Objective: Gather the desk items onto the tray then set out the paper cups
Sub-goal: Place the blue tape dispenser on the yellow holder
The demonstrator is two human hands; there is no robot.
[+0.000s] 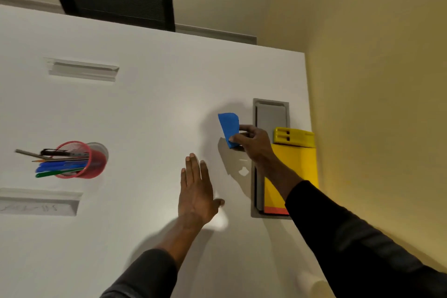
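At the far left of the white desk (150, 84) stands a red mesh pen holder (83, 161), filled with pens, pencils and a ruler. Toward the middle, the left hand (197, 191) hovers flat above the desk, fingers stretched and together, holding nothing. To its right, the right hand (254, 144) pinches a blue piece of paper (228, 128) between thumb and fingertips, lifted just off the desk beside a grey recessed panel (271, 116). At the right edge, a yellow tray (296, 162) lies partly over that panel, with the right forearm crossing in front of it.
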